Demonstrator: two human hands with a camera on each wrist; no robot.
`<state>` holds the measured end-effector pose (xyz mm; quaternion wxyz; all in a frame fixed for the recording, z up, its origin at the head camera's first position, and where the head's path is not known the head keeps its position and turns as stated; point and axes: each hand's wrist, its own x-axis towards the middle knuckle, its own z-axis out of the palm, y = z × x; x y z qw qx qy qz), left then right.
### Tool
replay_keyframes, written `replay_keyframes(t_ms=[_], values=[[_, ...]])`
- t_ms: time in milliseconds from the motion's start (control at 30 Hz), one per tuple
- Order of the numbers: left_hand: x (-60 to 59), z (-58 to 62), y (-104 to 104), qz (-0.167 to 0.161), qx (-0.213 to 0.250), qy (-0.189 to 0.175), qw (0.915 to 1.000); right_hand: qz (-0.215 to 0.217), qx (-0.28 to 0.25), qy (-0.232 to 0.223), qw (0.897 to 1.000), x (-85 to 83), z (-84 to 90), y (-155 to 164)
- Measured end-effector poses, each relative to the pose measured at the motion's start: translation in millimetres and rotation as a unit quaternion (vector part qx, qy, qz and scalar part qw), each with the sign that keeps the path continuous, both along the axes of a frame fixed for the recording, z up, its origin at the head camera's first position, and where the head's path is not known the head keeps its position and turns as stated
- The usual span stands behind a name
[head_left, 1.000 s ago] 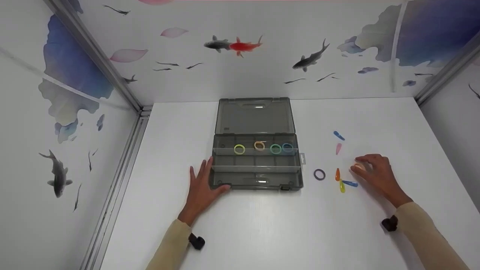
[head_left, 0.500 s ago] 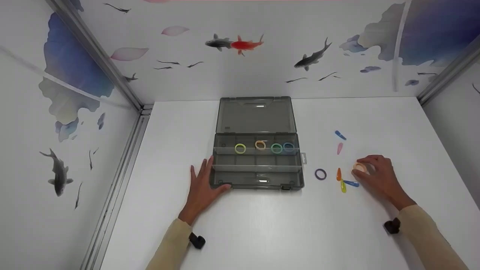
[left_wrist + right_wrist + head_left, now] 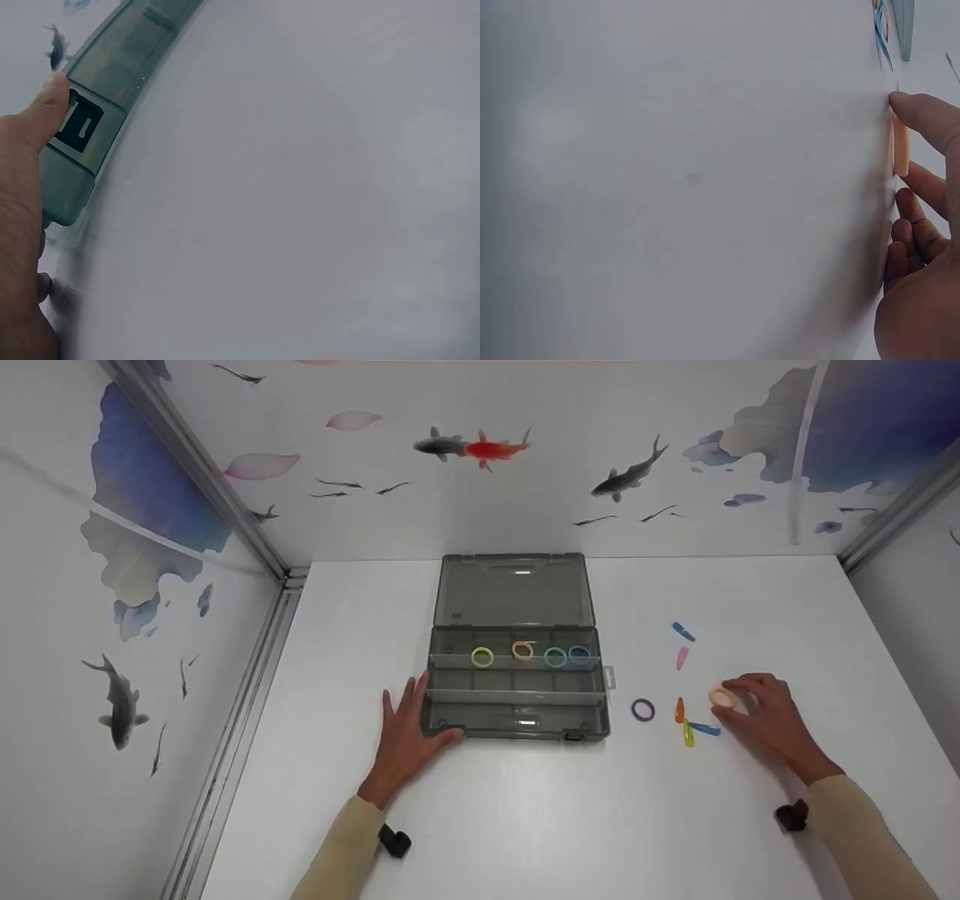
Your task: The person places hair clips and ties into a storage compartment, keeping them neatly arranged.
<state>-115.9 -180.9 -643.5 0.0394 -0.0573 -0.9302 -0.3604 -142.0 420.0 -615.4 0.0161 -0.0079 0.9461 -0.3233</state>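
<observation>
My right hand (image 3: 766, 720) pinches a peach hair tie (image 3: 721, 699) between thumb and forefinger, low over the white table. In the right wrist view the same hair tie (image 3: 901, 144) appears edge-on between thumb and forefinger. My left hand (image 3: 405, 742) rests against the front left corner of a grey see-through compartment box (image 3: 517, 733). Its spread fingers lie along the box's left side, and the thumb touches the front edge, near a dark latch (image 3: 79, 121) in the left wrist view. Yellow (image 3: 482, 658), peach, green and blue hair ties lie in the back row.
A purple hair tie (image 3: 643, 709) lies right of the box. Beside it are orange (image 3: 679, 709), yellow (image 3: 688, 734) and blue (image 3: 705, 729) hair clips. Pink (image 3: 682, 658) and blue (image 3: 683, 631) clips lie farther back. The box lid (image 3: 515, 589) stands open toward the back wall.
My right hand has shifted slightly, and the peach hair tie in its pinch shows more fully. My left hand stays at the box corner.
</observation>
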Motion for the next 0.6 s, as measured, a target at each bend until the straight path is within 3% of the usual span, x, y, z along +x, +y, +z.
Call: replay_keyframes(t_ms=[333, 600], values=[[-3.1, 2.2, 7, -0.014, -0.002, -0.006, 0.9999, -0.024, -0.019, 0.000, 1.000, 9.9, 0.8, 4], [-0.9, -1.6, 1, -0.002, -0.005, 0.006, 1.0000, -0.007, -0.031, 0.011, 0.999, -3.6, 3.3, -6]])
